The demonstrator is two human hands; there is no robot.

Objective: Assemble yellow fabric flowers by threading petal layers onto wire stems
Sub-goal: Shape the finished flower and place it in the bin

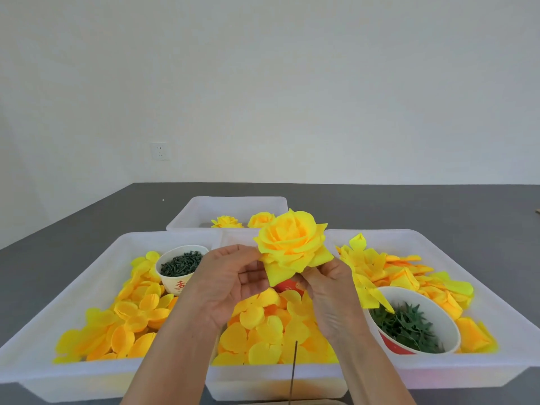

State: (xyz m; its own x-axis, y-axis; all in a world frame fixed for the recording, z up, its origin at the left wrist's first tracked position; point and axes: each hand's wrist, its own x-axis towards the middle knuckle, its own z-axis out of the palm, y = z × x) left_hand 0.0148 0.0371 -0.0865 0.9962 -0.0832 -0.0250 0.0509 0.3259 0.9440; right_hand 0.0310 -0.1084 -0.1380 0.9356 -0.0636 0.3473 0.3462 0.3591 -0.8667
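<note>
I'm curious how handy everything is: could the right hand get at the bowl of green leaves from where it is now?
Probably yes. The bowl sits open-topped just right of the right hand, with nothing between them. But that hand grips the flower, so it would have to let go first.

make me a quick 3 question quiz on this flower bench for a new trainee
1. True or false: both hands hold the assembled yellow flower above the trays.
2. What fills the paper cup in the left tray?
A. loose petals
B. small dark green pieces
C. wire stems
3. How many finished flowers lie in the far tray at the back?

Key
1. True: the left hand and right hand pinch its lower petals with their fingers.
2. B
3. Two; one finished flower lies on the left and the other flower beside it.
</note>
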